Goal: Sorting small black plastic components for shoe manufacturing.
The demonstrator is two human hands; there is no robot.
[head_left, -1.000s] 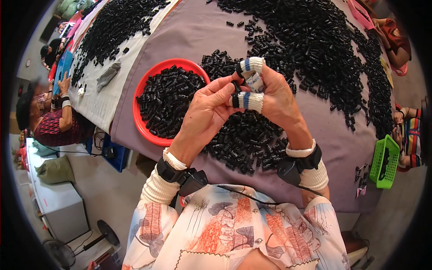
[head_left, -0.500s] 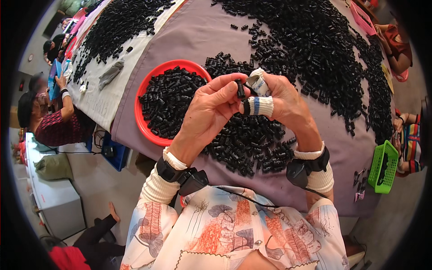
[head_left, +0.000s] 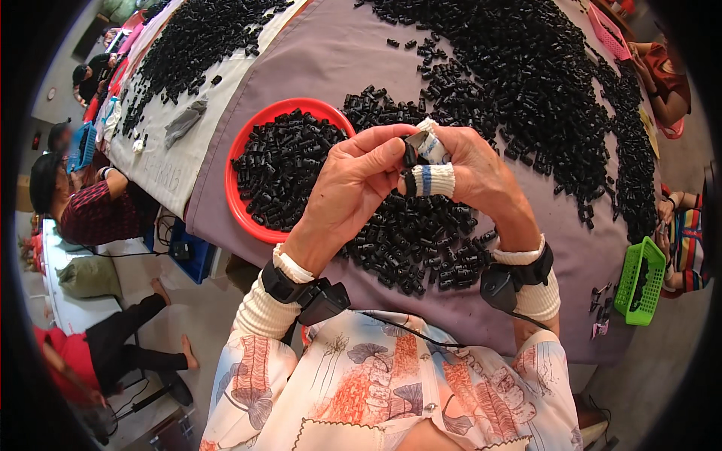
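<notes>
A small black cylindrical plastic piece [head_left: 410,156] is pinched between the fingers of the left hand [head_left: 350,169], in the air over the counter covered in purple-grey cloth [head_left: 316,64]. The fingers of the right hand [head_left: 485,169] are curled close against it; what is gripped there cannot be told. Below, a loose pile of black pieces [head_left: 421,240] is spread. A round red plastic bowl [head_left: 238,207], filled with like pieces, is set near the counter's front-left edge. Bare cloth is left above the bowl and to the right of the right forearm; beyond, the room is taken up by a broad heap of black pieces [head_left: 526,90]. The right edge is occupied by a green perforated plastic basket [head_left: 626,301]. One bowl, one green basket and two white ribbed finger sleeves with blue stripes [head_left: 435,180] are counted; the heaped pieces are too many to be counted.
</notes>
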